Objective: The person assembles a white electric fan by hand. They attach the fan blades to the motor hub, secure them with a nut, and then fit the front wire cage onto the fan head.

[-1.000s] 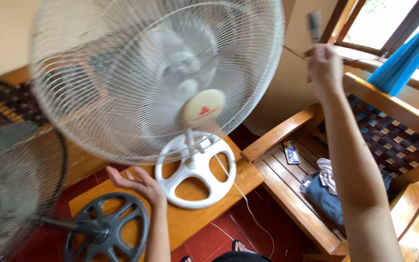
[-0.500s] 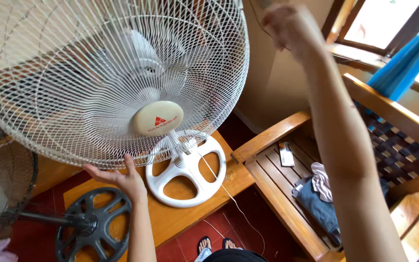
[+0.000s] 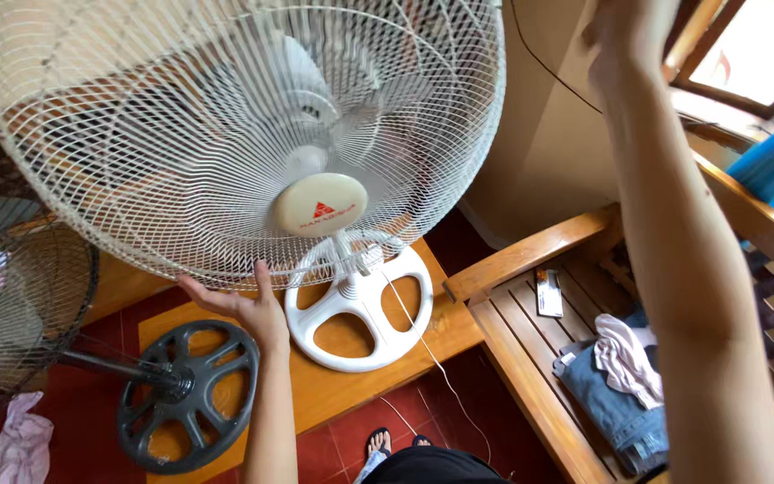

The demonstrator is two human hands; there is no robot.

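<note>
Under the lower rim of the white fan's grille [image 3: 226,134], left hand [image 3: 244,309] spread flat, fingers apart, touching the wire, as half a second before. Right hand [image 3: 629,31] raised higher now, partly out of view at the top edge beside a dark cord [image 3: 548,67]; grip impossible to tell. White round base [image 3: 360,309] on the wooden table [image 3: 333,399], dark fan [image 3: 20,296] at left.

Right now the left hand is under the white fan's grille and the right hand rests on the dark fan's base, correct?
Not quite. In the head view the left hand is under the white fan grille, but the right hand is raised high near the wall, not on the dark fan's base.
</note>
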